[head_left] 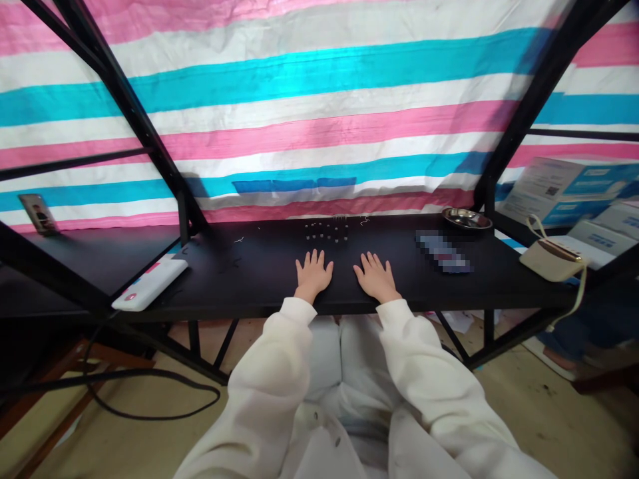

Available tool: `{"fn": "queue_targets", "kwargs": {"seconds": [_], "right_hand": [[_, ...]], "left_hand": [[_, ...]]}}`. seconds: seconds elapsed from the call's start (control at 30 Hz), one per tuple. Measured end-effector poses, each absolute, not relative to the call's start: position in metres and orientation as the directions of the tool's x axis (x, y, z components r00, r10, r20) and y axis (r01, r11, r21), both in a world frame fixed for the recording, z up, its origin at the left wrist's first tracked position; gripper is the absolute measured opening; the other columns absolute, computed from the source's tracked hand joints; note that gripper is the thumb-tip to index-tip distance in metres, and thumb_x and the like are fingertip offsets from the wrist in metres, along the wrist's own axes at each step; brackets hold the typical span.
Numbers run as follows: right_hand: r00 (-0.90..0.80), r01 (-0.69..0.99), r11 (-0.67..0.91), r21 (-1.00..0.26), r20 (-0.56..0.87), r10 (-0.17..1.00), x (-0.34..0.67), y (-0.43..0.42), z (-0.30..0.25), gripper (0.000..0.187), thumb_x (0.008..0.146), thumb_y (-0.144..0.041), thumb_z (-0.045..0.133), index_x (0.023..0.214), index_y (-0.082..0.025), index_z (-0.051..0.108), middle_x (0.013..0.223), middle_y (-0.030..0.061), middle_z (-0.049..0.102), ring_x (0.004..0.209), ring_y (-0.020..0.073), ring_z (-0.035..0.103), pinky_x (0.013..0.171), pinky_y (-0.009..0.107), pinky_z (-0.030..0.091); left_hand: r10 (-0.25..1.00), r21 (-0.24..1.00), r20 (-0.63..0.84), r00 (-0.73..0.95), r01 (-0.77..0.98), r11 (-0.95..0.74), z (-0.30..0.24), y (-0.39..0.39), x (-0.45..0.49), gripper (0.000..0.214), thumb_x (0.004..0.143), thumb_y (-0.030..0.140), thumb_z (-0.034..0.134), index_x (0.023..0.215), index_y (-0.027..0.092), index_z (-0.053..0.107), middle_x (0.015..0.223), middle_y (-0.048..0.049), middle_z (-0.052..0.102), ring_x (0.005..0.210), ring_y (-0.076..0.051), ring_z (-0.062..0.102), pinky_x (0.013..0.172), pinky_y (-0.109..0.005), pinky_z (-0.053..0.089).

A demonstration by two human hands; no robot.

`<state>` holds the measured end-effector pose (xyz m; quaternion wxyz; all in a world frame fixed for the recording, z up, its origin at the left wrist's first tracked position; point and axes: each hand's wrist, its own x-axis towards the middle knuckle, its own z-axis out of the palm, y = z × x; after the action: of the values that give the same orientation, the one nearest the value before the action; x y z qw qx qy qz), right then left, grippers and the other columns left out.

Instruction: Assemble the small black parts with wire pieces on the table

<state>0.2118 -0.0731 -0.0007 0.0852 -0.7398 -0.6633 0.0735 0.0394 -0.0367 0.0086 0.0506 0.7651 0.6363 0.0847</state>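
My left hand [313,274] lies flat on the black table [259,279], palm down, fingers spread, holding nothing. My right hand [375,275] rests the same way a little to its right, also open. Both arms wear white sleeves. Just beyond the fingertips sits a cluster of several small dark parts [327,231] in rows, apart from both hands.
A metal bowl [466,218] stands at the back right, a blurred flat object [443,251] in front of it. A white device [150,283] lies at the left edge, a cream device with a cord [549,258] at the right. Black frame bars rise on both sides; boxes [564,189] stand far right.
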Motion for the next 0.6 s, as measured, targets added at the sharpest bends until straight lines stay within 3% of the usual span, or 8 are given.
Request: {"fn": "queue_targets", "kwargs": {"seconds": [0.6], "right_hand": [[0.112, 0.962, -0.115, -0.248, -0.027, 0.993, 0.2114, -0.0745, 0.0034, 0.062, 0.092, -0.047, 0.014, 0.145, -0.015, 0.019, 0.152, 0.0075, 0.013, 0.140, 0.0215, 0.008, 0.111, 0.049, 0.006]], "left_hand": [[0.982, 0.197, 0.084, 0.171, 0.963, -0.185, 0.0072, -0.0361, 0.0382, 0.065, 0.088, 0.052, 0.014, 0.143, 0.020, 0.027, 0.151, -0.0051, 0.020, 0.139, -0.025, 0.014, 0.111, -0.053, 0.010]]}}
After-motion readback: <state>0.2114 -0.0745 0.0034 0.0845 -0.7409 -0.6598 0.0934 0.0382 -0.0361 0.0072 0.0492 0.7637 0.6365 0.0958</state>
